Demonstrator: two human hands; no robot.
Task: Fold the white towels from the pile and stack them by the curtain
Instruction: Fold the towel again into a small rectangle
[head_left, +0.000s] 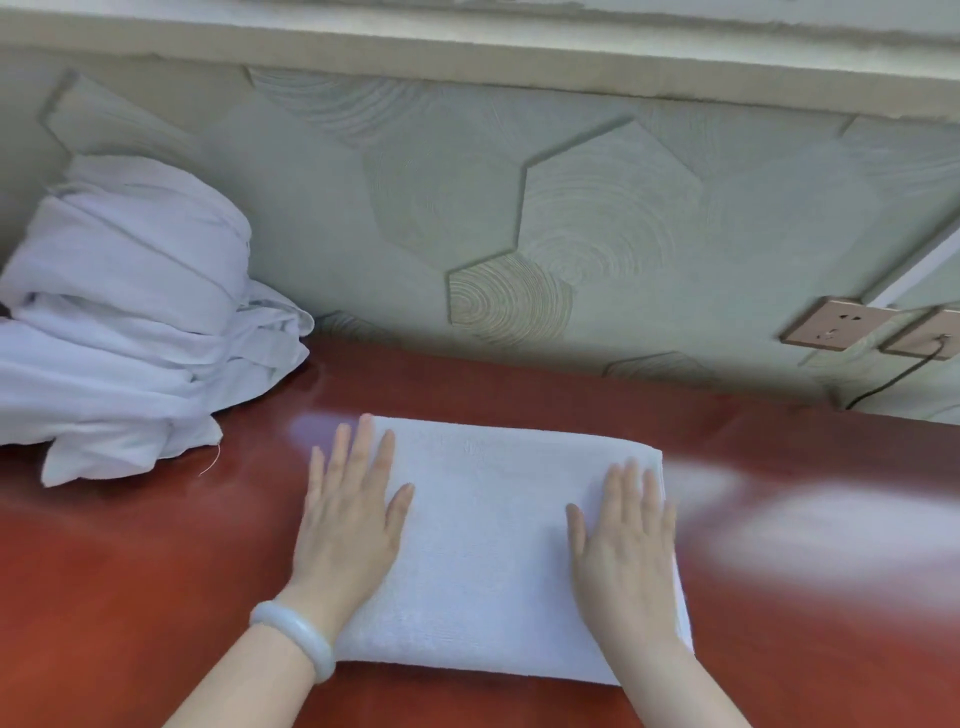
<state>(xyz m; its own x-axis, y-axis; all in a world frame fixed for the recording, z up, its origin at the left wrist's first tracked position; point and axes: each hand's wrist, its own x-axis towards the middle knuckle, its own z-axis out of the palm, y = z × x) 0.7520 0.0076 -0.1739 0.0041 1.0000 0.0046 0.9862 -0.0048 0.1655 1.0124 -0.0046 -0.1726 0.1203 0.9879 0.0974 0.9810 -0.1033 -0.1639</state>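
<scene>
A folded white towel (488, 535) lies flat on the red-brown table (156, 597), a neat rectangle in the middle of the view. My left hand (348, 519) presses flat on its left edge, fingers straight, a pale bangle on the wrist. My right hand (623, 540) presses flat on its right side, fingers straight and together. A loose pile of white towels (130, 317) is heaped at the far left of the table, against the wall.
A green wall with hexagon relief (519, 208) runs along the table's back edge. Two wall sockets (872, 327) sit at the right, with a dark cable hanging down. Bright glare lies on the table to the right of the towel.
</scene>
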